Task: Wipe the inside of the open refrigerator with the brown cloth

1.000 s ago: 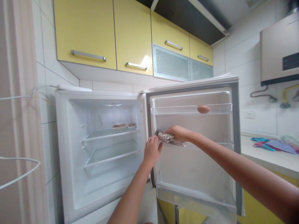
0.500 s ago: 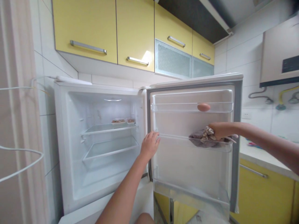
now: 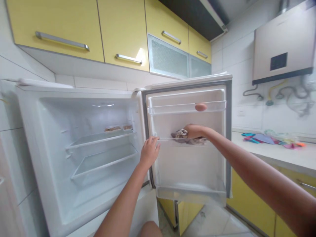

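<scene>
My right hand (image 3: 195, 131) is closed around a bunched grey-brown patterned cloth (image 3: 181, 133), pressed into the clear middle door shelf (image 3: 168, 142). Part of the cloth shows through the shelf's front. At the hinge side, my left hand (image 3: 150, 150) has its fingers curled over the left end of that same shelf. A brown egg (image 3: 200, 107) rests in the upper door shelf (image 3: 172, 108). The fridge door (image 3: 229, 138) stands wide open, to the right of the fridge compartment (image 3: 49, 158).
Packed food in trays (image 3: 113, 128) sits on the upper glass shelf (image 3: 98, 139) inside. Yellow cabinets (image 3: 123, 29) hang overhead. Colourful cloths (image 3: 264, 138) lie on the white counter (image 3: 247, 146) at right, under a water heater (image 3: 283, 46). A lower cabinet door (image 3: 189, 214) stands ajar below.
My right hand has slid the cloth leftward along the middle door shelf, towards the hinge. My left hand stays at the shelf's end. The view has turned to the right.
</scene>
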Demonstrator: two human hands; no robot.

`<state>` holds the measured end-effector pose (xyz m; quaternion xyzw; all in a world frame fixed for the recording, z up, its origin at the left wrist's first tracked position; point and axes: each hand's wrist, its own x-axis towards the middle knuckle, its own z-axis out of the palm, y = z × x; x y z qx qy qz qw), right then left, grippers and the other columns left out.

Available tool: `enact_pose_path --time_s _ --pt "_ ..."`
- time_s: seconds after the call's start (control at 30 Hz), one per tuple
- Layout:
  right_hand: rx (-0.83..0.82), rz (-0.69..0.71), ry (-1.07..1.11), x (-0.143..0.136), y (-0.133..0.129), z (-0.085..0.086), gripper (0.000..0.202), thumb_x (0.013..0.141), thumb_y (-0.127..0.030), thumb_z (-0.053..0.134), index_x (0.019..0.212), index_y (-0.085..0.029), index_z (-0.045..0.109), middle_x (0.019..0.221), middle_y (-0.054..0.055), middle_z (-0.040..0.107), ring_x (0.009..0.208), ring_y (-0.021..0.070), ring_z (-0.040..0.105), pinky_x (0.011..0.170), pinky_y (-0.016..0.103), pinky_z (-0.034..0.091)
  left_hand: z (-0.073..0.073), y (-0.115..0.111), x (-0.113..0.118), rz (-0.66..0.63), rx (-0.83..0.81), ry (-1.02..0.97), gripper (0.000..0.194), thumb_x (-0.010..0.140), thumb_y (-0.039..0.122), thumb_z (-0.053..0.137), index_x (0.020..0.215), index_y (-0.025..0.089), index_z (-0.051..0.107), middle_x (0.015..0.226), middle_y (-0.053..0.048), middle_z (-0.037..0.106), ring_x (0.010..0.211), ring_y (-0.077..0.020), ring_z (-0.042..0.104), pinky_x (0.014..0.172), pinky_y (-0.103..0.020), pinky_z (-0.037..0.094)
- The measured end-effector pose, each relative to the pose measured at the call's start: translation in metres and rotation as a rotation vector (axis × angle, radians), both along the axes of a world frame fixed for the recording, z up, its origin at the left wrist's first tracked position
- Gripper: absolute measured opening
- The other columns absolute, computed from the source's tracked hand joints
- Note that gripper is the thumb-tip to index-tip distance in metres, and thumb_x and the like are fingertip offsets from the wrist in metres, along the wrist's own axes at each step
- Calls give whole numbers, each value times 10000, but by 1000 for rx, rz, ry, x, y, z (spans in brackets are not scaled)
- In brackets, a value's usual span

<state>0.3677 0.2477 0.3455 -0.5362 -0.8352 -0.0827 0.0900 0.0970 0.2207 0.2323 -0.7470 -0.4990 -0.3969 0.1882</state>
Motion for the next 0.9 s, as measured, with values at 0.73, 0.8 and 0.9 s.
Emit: enact_pose_path --time_s 0.73,0.8,0.9 --pt "-3 155 -283 -9 18 13 323 819 -184 658 1124 -204 760 1104 122 778 920 234 740 751 270 514 -6 18 5 -19 108 31 366 951 224 506 1308 216 586 1253 -118 606 1201 -287 575 1093 -505 471" --pt "-5 72 -311 19 10 15 304 804 -161 663 1088 -177 771 1092 148 775 916 254 742 762 299 530 -7 20 5 -40 118 15 365 951 225 503 1306 228 588 1241 -110 606 1198 -280 575 1092 -504 471" --pt "19 -72 -323 56 -6 16 276 776 -140 690 1037 -163 779 1079 166 772 967 298 736 813 354 547 -8 22 4 -62 125 5 365 957 229 486 1307 208 588 1235 -123 601 1194 -286 570 1081 -513 476"
